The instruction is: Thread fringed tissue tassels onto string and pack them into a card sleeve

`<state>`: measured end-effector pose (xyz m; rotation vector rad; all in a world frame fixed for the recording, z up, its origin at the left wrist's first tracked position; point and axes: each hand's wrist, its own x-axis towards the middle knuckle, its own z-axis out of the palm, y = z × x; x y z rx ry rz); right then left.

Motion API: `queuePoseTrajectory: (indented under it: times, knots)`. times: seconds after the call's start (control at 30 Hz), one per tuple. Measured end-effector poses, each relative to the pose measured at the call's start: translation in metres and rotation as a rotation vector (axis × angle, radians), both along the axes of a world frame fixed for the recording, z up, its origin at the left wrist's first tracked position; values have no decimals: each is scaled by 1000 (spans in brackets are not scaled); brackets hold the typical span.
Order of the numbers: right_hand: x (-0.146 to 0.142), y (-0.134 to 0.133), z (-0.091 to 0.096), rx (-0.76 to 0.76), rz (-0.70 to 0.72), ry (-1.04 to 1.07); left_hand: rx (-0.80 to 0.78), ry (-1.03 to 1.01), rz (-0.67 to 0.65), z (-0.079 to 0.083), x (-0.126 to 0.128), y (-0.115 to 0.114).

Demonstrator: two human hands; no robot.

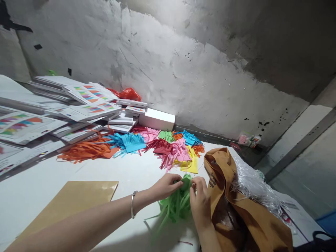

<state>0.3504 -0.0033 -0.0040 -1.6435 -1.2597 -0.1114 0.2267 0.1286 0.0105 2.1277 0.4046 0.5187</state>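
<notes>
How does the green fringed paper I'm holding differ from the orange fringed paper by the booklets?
The green fringed paper is pinched between left hand and right hand, bunched; the orange fringed paper lies untouched, spread flat and wider. Both are cut into thin strips.

The left hand (166, 185) and right hand (201, 203) hide the top of the green paper fringe (177, 207). At five o'clock the brown bag (252, 220) runs off the bottom edge.
</notes>
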Motion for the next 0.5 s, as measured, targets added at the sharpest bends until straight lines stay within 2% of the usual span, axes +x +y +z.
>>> queuePoseTrajectory:
  times: [0.13, 0.3, 0.5]
  knots:
    - [-6, 3, -4, -36, -45, -119, -86, -6, 10, -4, 1, 0]
    - [-17, 10, -15, -77, -97, -111, -215, 17, -12, -14, 2, -2]
    - [-16, 15, -20, -63, -51, -36, -161, 17, 35, -16, -2, -1]
